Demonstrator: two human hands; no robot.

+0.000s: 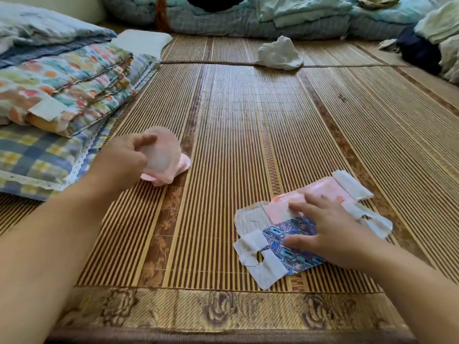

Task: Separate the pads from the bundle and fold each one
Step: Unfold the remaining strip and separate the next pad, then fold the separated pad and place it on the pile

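Observation:
A pale pink pad [165,157] sits bunched up on the bamboo mat [223,120] at the left. My left hand [124,157] grips it, with fingers curled over its top. At the right lies a flat pad [280,247] with a purple printed patch, a pink layer and white tabs. My right hand [332,232] rests on this flat pad with fingers spread and straight, pressing it down onto the mat. A crumpled white cloth piece [279,54] lies further back on the mat, away from both hands.
Folded floral and checked quilts [62,90] are stacked along the left edge. Blue-green bedding [248,16] is piled across the back and more cloth at the far right [442,45]. The mat's patterned border [223,311] runs along the near edge.

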